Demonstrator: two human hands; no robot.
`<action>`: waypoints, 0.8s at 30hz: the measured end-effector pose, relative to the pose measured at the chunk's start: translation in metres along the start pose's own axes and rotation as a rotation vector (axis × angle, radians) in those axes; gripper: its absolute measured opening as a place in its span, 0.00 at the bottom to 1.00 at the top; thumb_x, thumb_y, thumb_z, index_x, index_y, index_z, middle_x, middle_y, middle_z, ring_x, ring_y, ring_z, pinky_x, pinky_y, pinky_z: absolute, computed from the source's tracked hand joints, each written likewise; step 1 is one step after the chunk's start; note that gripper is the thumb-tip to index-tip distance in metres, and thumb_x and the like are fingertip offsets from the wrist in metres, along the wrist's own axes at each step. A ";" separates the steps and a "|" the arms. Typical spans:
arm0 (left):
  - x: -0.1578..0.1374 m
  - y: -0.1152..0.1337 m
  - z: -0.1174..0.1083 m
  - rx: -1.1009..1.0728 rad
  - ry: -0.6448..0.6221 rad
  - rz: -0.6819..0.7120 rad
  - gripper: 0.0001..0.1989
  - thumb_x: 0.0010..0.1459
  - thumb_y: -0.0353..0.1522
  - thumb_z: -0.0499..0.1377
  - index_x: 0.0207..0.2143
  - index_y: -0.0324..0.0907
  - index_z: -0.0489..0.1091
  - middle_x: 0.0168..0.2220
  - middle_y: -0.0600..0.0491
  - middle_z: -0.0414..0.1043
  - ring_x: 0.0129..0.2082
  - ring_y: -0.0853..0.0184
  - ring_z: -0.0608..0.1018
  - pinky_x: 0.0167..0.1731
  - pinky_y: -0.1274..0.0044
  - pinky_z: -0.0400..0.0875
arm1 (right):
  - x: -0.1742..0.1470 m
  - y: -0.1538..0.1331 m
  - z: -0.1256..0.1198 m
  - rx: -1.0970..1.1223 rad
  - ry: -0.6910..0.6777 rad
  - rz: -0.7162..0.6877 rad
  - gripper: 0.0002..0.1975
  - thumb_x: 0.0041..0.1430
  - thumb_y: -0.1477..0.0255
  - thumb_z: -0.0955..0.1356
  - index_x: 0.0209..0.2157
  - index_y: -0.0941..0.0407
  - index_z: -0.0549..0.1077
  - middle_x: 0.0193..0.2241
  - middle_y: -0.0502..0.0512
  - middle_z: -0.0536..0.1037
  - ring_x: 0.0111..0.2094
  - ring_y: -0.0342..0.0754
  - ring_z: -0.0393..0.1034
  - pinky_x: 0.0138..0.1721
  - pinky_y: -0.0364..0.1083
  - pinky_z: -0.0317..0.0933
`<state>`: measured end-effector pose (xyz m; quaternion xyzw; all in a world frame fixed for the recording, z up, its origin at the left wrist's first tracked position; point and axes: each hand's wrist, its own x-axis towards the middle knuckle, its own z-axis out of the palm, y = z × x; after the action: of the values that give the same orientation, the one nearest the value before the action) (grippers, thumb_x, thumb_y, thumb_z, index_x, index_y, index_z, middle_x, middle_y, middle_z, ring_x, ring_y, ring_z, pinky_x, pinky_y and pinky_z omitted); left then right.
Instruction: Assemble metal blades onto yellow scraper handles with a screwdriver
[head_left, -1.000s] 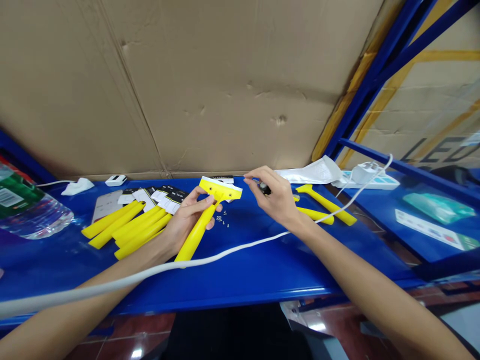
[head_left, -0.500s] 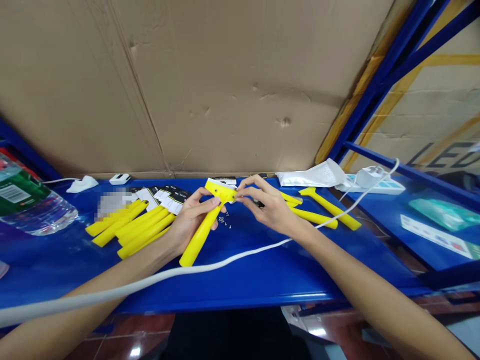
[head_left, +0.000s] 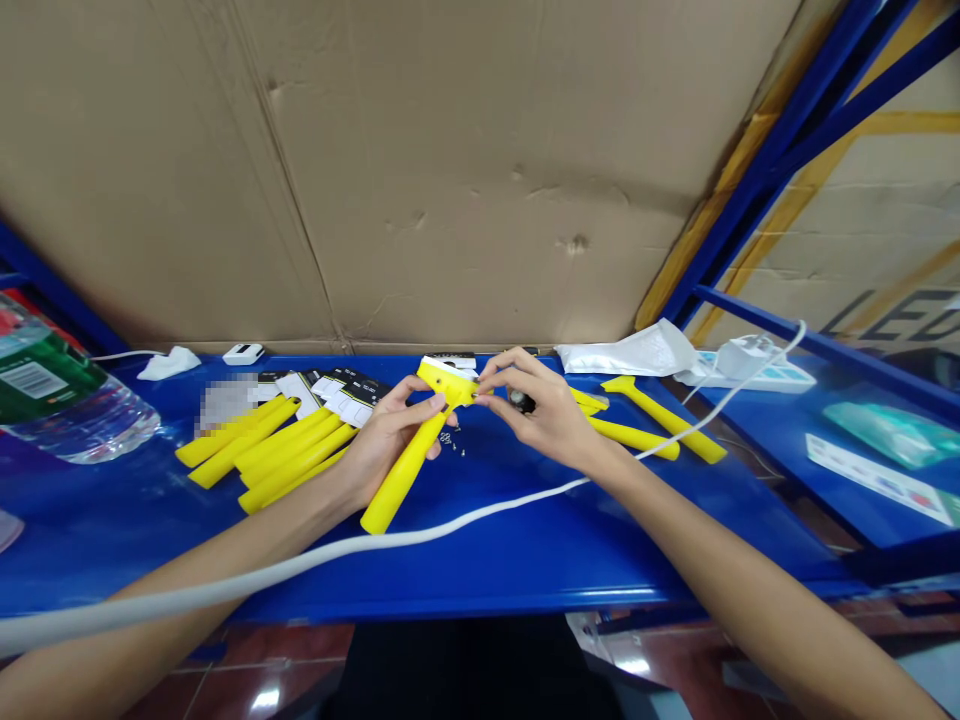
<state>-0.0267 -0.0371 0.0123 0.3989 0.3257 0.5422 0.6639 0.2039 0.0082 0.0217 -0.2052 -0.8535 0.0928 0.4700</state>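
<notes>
My left hand (head_left: 394,430) is closed round a yellow plastic scraper (head_left: 409,462), thumb on the neck, holding it tilted above the table with its wide head up and its handle toward me. The head has a pale strip along its top edge and a small dark hole. At the head's right corner, the thumb and fingers of my right hand (head_left: 536,405) are pinched together; what is between them is too small to make out. A black object (head_left: 523,401) shows partly beneath that hand. Several small screws (head_left: 448,438) lie on the table just beyond the handle.
Several yellow handles (head_left: 289,455) and black-and-white cards (head_left: 349,395) lie left. More yellow scrapers (head_left: 667,420) lie right. A white cable (head_left: 465,518) crosses before my forearms. A large bottle (head_left: 67,390), white packet (head_left: 630,350) and power strip (head_left: 765,372) stand around the blue table (head_left: 525,570).
My right fingertips remain at the head's corner and have shifted only slightly. The left hand keeps its hold on the scraper. The whole view has moved a little.
</notes>
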 end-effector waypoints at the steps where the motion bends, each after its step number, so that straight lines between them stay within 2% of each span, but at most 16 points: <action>1: 0.000 0.000 0.000 -0.003 -0.001 0.004 0.18 0.57 0.30 0.74 0.41 0.44 0.68 0.38 0.49 0.81 0.31 0.64 0.83 0.17 0.82 0.71 | 0.000 -0.001 -0.001 0.005 -0.003 0.006 0.03 0.72 0.73 0.71 0.43 0.54 0.79 0.46 0.58 0.77 0.47 0.50 0.76 0.51 0.53 0.72; 9: 0.000 -0.002 0.000 0.028 -0.009 0.005 0.18 0.56 0.31 0.75 0.42 0.43 0.69 0.41 0.49 0.81 0.30 0.66 0.82 0.18 0.80 0.74 | 0.001 -0.002 -0.002 0.030 -0.045 0.041 0.02 0.71 0.73 0.71 0.41 0.54 0.79 0.46 0.58 0.77 0.47 0.51 0.76 0.52 0.53 0.71; 19: -0.001 -0.005 -0.002 0.082 -0.024 -0.015 0.19 0.56 0.32 0.76 0.43 0.43 0.69 0.39 0.49 0.81 0.29 0.66 0.81 0.19 0.80 0.74 | 0.002 0.004 -0.002 0.141 -0.065 0.237 0.05 0.63 0.73 0.78 0.34 0.54 0.80 0.42 0.55 0.79 0.46 0.50 0.76 0.53 0.53 0.67; 24: -0.002 -0.003 -0.003 0.080 -0.047 -0.050 0.18 0.59 0.32 0.74 0.45 0.43 0.70 0.38 0.49 0.80 0.29 0.67 0.80 0.19 0.81 0.73 | 0.001 0.007 -0.004 0.145 -0.087 0.188 0.02 0.65 0.70 0.77 0.36 0.52 0.84 0.46 0.55 0.78 0.47 0.50 0.77 0.54 0.53 0.68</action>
<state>-0.0279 -0.0384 0.0083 0.4295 0.3413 0.5024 0.6683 0.2081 0.0151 0.0222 -0.2453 -0.8410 0.2068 0.4355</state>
